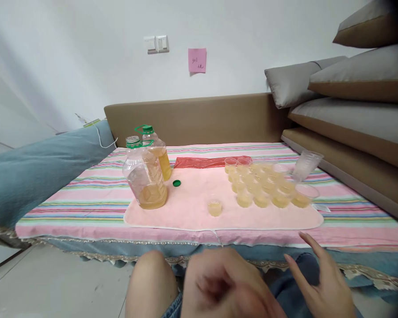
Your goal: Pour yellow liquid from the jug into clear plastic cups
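Striped cloth (pixel 86 194) and a pink mat (pixel 185 216) lie ahead in the head view. My right hand (pixel 328 282) is spread wide, with nothing between finger and thumb. My left hand (pixel 225 274) is curled and blurry, so I can't tell if it holds anything. I think soft cups need a light, low pinch, kept upright. The lone plastic cup (pixel 215 209) sits at twelve o'clock from my left hand, the open jug (pixel 152 194) at ten; the grouped cups (pixel 261 200) are at eleven from my right.
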Motion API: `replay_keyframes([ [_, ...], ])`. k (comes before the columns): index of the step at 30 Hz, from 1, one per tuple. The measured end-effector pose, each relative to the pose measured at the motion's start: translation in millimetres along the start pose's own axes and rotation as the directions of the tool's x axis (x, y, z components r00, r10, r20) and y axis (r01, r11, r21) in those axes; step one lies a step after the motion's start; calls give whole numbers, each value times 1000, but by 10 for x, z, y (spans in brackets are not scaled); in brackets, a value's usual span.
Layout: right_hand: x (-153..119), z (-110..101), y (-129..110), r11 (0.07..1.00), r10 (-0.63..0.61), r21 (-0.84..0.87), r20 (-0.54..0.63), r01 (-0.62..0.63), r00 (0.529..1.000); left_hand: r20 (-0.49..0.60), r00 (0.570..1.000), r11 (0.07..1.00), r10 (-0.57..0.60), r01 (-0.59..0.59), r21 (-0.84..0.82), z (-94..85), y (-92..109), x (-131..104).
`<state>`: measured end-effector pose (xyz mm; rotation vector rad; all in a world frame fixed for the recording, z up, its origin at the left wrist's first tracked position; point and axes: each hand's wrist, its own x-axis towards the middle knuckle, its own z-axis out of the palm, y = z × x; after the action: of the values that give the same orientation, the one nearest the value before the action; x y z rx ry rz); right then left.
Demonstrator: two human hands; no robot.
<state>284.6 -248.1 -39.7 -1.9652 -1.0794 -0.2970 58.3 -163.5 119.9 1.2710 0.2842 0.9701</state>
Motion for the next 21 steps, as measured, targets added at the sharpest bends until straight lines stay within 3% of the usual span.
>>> replay_keyframes([
  [2,350,75,-292,983,-114,148,23,109,993,-158,986,998,-47,52,28,-135,-119,177],
  [3,513,139,-419,957,-169,253,80,144,982,-311,950,997,-26,49,64,-241,-204,260],
  [5,783,318,-620,876,-227,476,260,80,939,-487,871,988,68,10,156,-509,-436,408],
  [7,949,541,-743,840,-259,541,341,37,904,-570,814,965,114,46,259,-788,-724,522],
  [10,1007,862,-801,812,-184,579,375,-74,908,-595,802,900,54,218,376,-1072,-1135,636],
  [12,965,1017,-791,782,-93,598,392,-177,915,-547,837,852,22,271,448,-1131,-1332,703],
  [17,817,1215,-821,624,15,676,491,-392,871,-423,900,779,104,191,598,-1043,-1589,927],
  [21,754,1293,-924,518,73,704,529,-485,846,-468,874,840,134,150,521,-990,-1698,1082],
])
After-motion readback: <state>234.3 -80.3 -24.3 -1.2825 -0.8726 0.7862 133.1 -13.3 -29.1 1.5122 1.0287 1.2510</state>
